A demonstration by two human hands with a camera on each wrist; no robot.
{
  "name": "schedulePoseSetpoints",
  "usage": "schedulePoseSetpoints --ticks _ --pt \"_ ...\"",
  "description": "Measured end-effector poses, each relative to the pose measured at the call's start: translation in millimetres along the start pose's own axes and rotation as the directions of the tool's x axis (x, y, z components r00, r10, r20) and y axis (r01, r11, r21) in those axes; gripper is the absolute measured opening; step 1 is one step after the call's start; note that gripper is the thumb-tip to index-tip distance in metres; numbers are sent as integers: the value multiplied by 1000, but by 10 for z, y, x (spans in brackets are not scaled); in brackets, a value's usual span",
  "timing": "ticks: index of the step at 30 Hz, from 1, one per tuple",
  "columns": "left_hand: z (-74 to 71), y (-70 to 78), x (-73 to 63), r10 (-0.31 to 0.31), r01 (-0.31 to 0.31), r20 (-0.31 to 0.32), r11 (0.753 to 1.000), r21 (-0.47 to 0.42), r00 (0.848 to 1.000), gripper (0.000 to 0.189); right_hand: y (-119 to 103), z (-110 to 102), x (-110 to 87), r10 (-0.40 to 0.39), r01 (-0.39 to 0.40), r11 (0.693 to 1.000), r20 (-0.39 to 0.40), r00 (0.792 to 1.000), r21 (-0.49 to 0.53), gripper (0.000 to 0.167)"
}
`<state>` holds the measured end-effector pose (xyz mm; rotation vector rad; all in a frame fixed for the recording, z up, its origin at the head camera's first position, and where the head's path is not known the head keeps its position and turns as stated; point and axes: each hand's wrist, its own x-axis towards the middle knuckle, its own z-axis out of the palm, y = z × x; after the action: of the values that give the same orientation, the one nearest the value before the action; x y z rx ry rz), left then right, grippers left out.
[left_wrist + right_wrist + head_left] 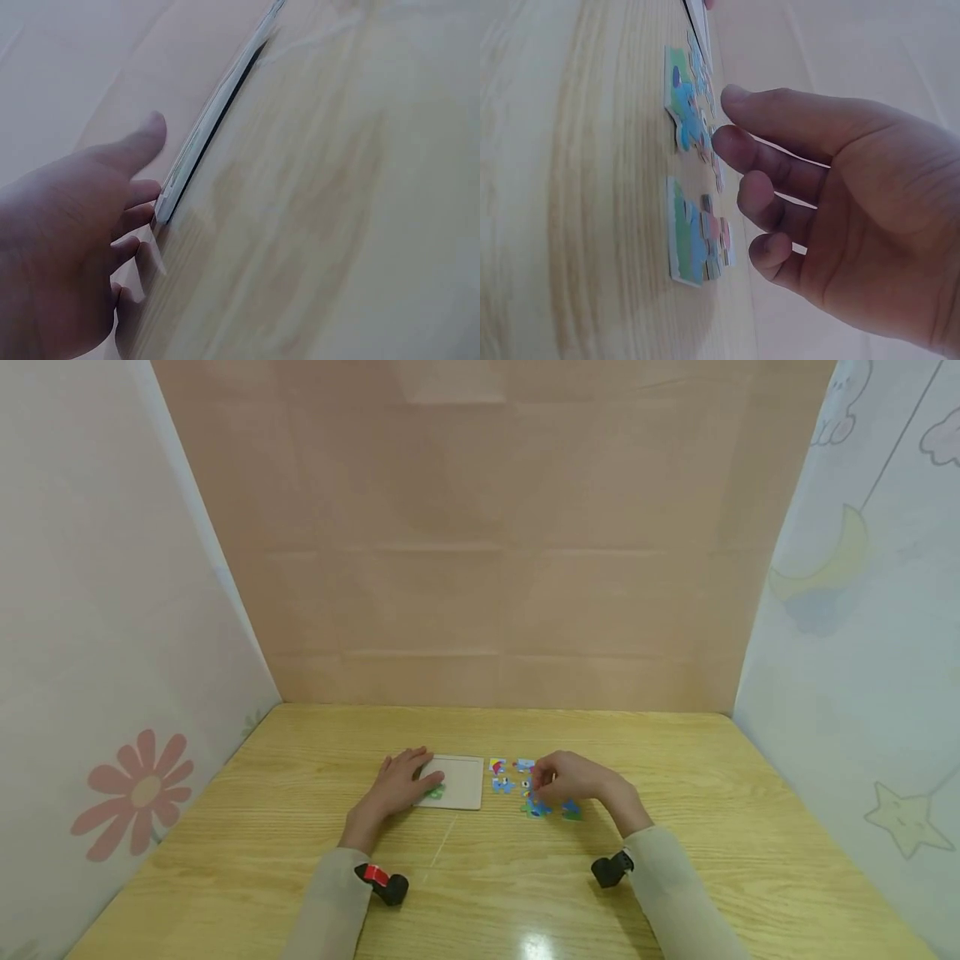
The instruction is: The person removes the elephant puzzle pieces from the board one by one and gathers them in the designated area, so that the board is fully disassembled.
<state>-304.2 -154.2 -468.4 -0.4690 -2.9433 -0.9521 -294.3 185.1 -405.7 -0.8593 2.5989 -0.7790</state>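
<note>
My left hand (406, 779) rests at the left end of a shallow pale puzzle tray (468, 783), fingers along its far left corner and thumb reaching over it. In the left wrist view, the fingertips of the left hand (71, 247) are right at the tray's edge (217, 112). A green puzzle piece (436, 792) lies in the tray, partly hidden by the thumb. Over the loose puzzle pieces (537, 809) hovers my right hand (573, 777). Seen from the right wrist, its fingers are loosely bent, thumb and forefinger apart with nothing between them, close to a blue-green piece (682, 101).
More puzzle pieces (502, 785) lie in loose rows right of the tray, including one with yellow and red (497, 766). A blue-green piece (572, 811) lies nearest the right wrist. The wooden table (495, 893) meets a brown backdrop (495, 610) behind.
</note>
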Motion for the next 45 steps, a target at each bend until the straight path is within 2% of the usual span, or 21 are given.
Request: schedulePoseSetpoints --ticks 8,14,32,39,45 --pt "-24 -25 24 0 -2 76 1000 23 997 93 -84 9 44 0 0 1000 -28 1000 -19 5" --pt "-48 -20 7 -3 -4 113 998 64 994 105 -147 46 118 -24 23 999 -19 1000 -36 5" --pt "-21 -14 3 -20 13 112 998 67 994 106 -538 89 416 -69 70 995 13 998 -71 5" --pt "-35 -5 -8 -26 16 117 996 82 993 106 -613 165 573 -99 100 990 17 995 -98 6" --pt "-32 2 -2 -29 17 121 995 103 992 107 -665 244 696 -86 87 992 11 996 -93 9"
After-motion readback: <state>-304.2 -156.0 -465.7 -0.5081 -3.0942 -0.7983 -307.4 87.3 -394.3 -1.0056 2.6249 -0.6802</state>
